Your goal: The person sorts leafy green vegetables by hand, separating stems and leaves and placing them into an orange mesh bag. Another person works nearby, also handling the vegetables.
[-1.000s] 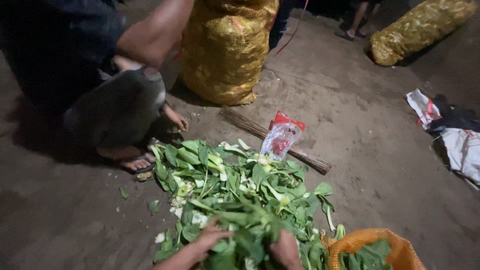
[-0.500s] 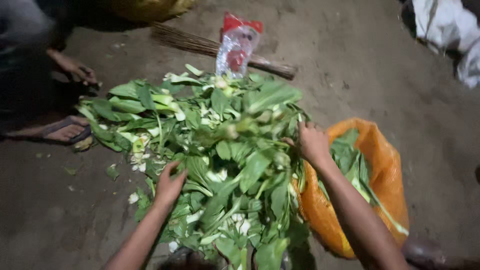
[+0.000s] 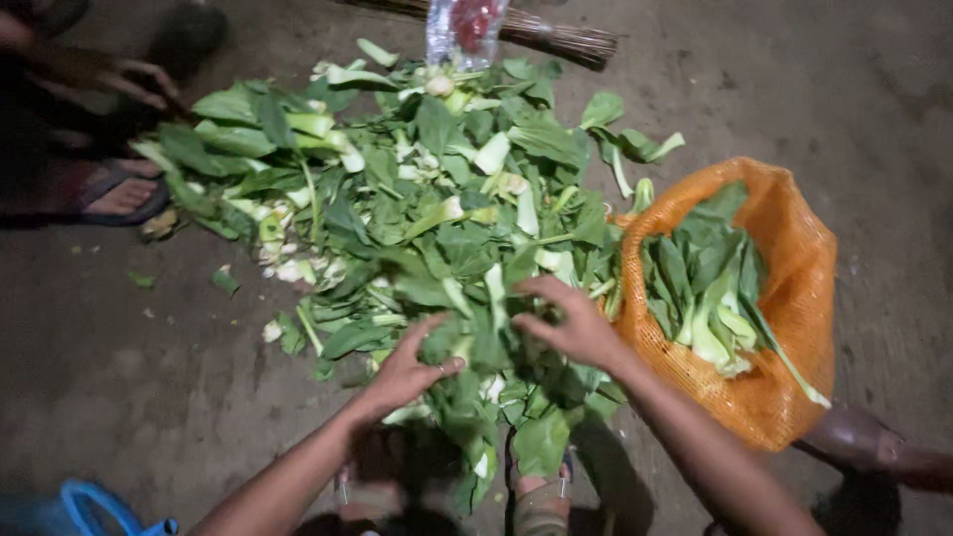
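Head view, looking down: nearest lie the person's own sandalled feet [image 3: 541,496], partly under the near tip of a heap of leafy greens [image 3: 397,208] spread on the bare dirt ground [image 3: 119,377]. Both hands rest on that near edge. The left hand [image 3: 407,369] lies with fingers spread and loosely curled, pressing on leaves. The right hand [image 3: 568,323], just beside it, curls its fingers down into the greens, gripping a bunch of leaves. To the right, touching the heap, an orange mesh sack [image 3: 784,298] lies open, holding more green leaves with pale stalks. Farther left, another person's hand [image 3: 124,77] and sandalled foot [image 3: 119,194] sit at the heap's edge. Farthest, a broom of twigs [image 3: 556,38] and a clear plastic bag [image 3: 462,28] lie beyond the greens.
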